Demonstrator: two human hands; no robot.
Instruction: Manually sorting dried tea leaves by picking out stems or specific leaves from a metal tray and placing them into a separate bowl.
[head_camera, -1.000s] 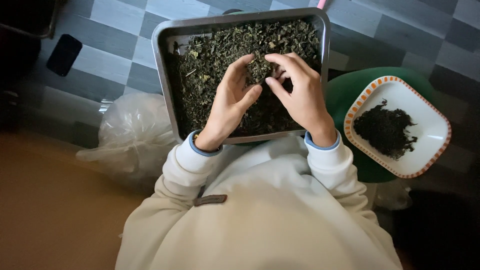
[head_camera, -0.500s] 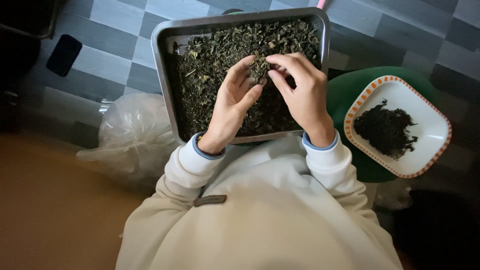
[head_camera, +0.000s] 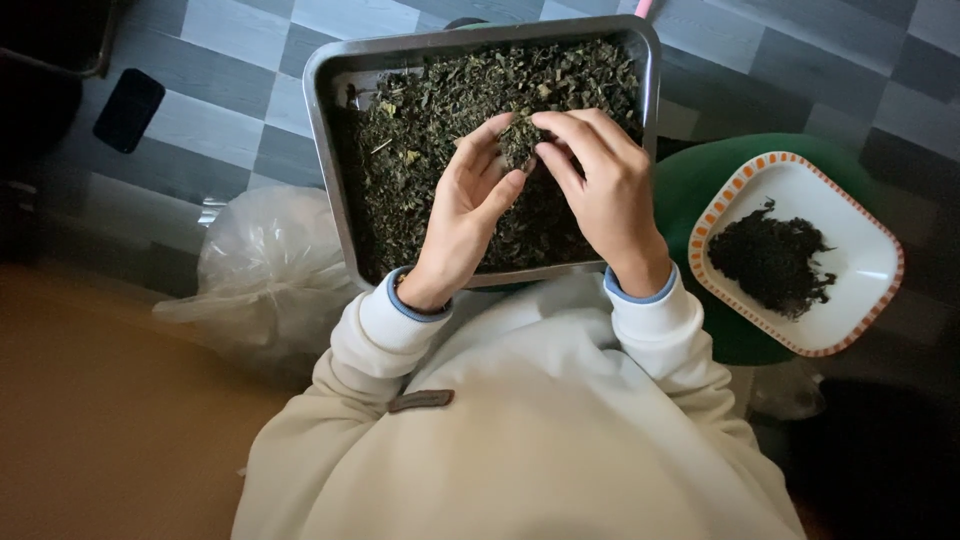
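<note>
A rectangular metal tray rests on my lap, filled with dried dark green leaves. Both hands are over its middle. My left hand and my right hand meet fingertip to fingertip and pinch a small clump of the leaves between them, just above the pile. White sleeves with light blue cuffs cover both wrists.
A white square dish with an orange rim holds a small dark heap of leaves on a green stool to my right. A clear plastic bag lies on the checkered floor at left. A black phone lies farther left.
Both hands stay over the tray's middle; the fingers have shifted slightly while working the clump of leaves. Nothing else has moved.
</note>
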